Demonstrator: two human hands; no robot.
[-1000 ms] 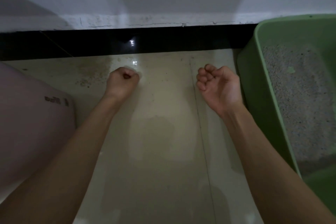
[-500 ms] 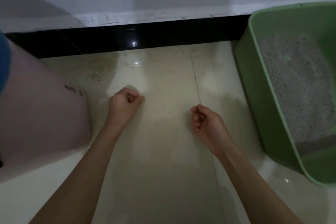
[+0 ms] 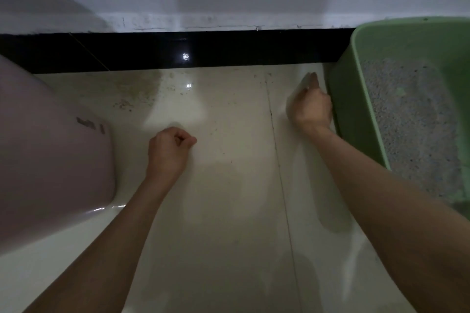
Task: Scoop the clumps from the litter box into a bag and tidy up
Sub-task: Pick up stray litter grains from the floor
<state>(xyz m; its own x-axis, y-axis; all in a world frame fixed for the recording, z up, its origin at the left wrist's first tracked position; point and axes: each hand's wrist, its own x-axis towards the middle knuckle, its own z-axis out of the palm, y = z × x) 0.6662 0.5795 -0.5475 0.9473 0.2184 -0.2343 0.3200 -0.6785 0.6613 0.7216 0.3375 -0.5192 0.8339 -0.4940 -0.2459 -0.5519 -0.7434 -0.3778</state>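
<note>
The green litter box (image 3: 343, 109) stands at the right against the wall, filled with grey litter (image 3: 412, 124). My right hand (image 3: 311, 107) is closed just left of the box's near wall, with a pale translucent edge sticking up from its grip. My left hand (image 3: 170, 150) is a closed fist over the middle of the floor. A faint clear film, which looks like a thin plastic bag (image 3: 175, 109), shows above the left fist and trails down under my right forearm. No scoop is clearly visible.
A large mauve rounded shape (image 3: 50, 160) with a small dark print fills the left side. A black skirting strip (image 3: 203, 48) runs along the white wall. Dirt specks (image 3: 127, 104) lie on the glossy cream floor tiles near the skirting.
My right hand has swung away and to the right, up to the litter box's side, turning its back upward. The left fist has stayed roughly in place.
</note>
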